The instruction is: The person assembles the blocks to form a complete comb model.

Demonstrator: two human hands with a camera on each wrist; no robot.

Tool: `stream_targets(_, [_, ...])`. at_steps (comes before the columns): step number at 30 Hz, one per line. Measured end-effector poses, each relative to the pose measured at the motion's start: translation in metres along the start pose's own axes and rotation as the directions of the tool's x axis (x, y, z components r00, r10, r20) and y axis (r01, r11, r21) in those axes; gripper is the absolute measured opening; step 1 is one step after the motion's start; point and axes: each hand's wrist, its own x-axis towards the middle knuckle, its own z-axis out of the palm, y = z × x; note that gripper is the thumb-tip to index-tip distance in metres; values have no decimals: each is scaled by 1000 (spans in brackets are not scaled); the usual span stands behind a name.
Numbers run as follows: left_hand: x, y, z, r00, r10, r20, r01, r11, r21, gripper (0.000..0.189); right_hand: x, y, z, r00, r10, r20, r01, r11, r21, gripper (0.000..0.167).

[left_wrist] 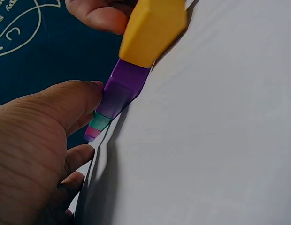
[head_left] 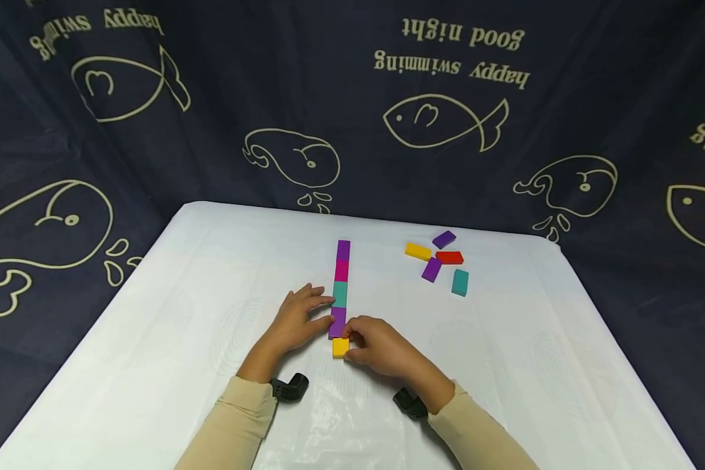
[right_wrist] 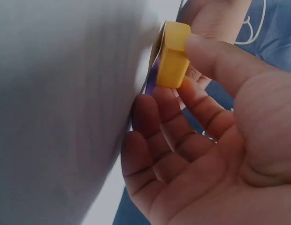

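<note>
A straight row of blocks runs away from the person: a purple block nearest, then a teal block, a pink block and another purple block at the far end. My left hand lies along the row's left side, thumb at the near purple block and index finger at the teal one. At the near end is a yellow block, pinched between the thumb and fingers of my right hand. The right wrist view shows the thumb on that yellow block.
Toward the back right of the white table lie loose blocks: a yellow one, a red one, a teal one and two purple ones. A dark curtain with fish drawings hangs behind.
</note>
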Motion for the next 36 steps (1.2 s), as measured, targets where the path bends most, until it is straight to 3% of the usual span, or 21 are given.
stream_targets(12, [1, -2, 1, 1000, 2, -2, -2, 1000, 1, 40, 1, -8, 5, 998, -56, -24, 53, 992, -117, 23])
stream_targets(36, [0, -1, 0, 1000, 14, -2, -14, 1000, 4, 40, 4, -12, 6, 999, -34, -17, 31, 986, -166, 22])
